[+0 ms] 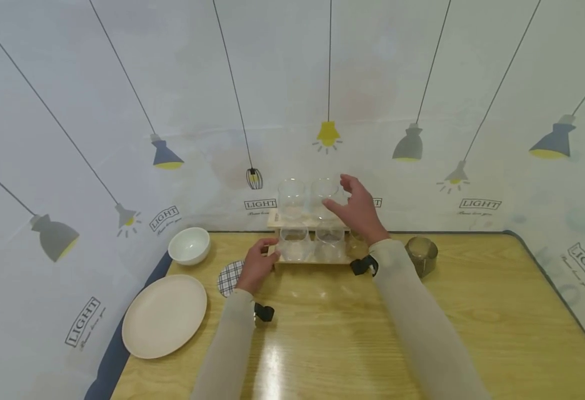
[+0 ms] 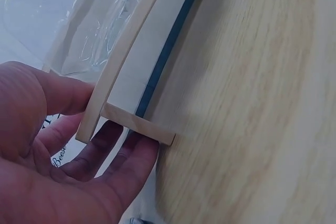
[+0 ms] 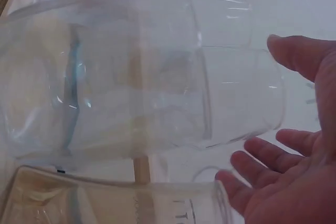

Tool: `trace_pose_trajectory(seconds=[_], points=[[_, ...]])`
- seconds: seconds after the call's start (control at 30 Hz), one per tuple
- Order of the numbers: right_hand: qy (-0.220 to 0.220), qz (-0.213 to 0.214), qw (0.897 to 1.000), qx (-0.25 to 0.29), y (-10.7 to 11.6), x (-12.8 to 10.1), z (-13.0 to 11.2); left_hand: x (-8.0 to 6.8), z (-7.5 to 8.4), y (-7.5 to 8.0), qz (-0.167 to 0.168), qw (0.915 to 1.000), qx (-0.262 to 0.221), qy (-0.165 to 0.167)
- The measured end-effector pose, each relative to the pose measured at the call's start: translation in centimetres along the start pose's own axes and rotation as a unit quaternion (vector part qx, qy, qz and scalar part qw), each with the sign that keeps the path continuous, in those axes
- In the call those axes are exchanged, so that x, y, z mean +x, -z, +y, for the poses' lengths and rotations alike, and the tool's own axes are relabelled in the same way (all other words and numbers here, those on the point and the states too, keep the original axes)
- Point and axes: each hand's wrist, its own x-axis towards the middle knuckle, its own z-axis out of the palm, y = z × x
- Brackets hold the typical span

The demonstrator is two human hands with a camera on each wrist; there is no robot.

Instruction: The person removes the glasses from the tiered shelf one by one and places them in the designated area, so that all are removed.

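Observation:
A two-tier wooden rack [image 1: 306, 259] stands at the back of the table and holds several clear glasses. My left hand [image 1: 258, 265] grips the rack's lower left end; in the left wrist view the thumb and fingers of that hand [image 2: 79, 156] pinch the wooden corner [image 2: 113, 85]. Raised beside the upper right glass [image 1: 324, 195], my right hand [image 1: 353, 210] has its fingers spread. The right wrist view shows this hand [image 3: 315, 129] open, with a clear glass [image 3: 231, 93] just in front of the palm and no visible contact.
At the left of the wooden table [image 1: 352, 339] lie a cream plate [image 1: 164, 315], a white bowl [image 1: 189, 245] and a plaid coaster [image 1: 229, 278]. A brownish tinted glass [image 1: 421, 254] stands right of the rack. A patterned cloth wall rises close behind.

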Motion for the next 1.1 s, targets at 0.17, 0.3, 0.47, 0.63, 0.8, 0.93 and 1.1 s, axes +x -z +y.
trace_pose_trajectory(seconds=[0.17, 0.3, 0.47, 0.63, 0.8, 0.93, 1.1], points=[[-0.043, -0.048, 0.997, -0.037, -0.9, 1.8, 0.4, 0.1, 0.3, -0.2, 0.004, 1.0000, -0.004, 0.005], [-0.064, -0.066, 0.995, -0.041, -1.3, 2.4, 0.7, 0.0, 0.5, -0.5, 0.005, 0.9996, -0.019, 0.018], [-0.060, -0.053, 0.996, -0.035, -1.3, 2.2, 1.0, -0.2, 0.7, -0.7, 0.009, 0.9995, -0.024, 0.017], [-0.050, -0.042, 0.997, -0.036, -0.8, 1.8, 1.5, -0.5, 0.8, -0.7, 0.002, 0.9997, -0.017, 0.016], [-0.019, -0.025, 0.999, -0.021, 0.5, 1.2, 1.2, -0.6, 0.8, -0.4, 0.008, 0.9997, -0.015, 0.014], [-0.010, -0.013, 1.000, -0.017, 2.4, 0.2, 0.9, -0.4, 0.8, -0.4, 0.005, 0.9999, -0.011, 0.009], [0.012, -0.011, 0.999, -0.032, 5.0, -1.1, 0.6, -0.5, 0.9, -0.4, 0.004, 0.9999, -0.013, 0.010]])
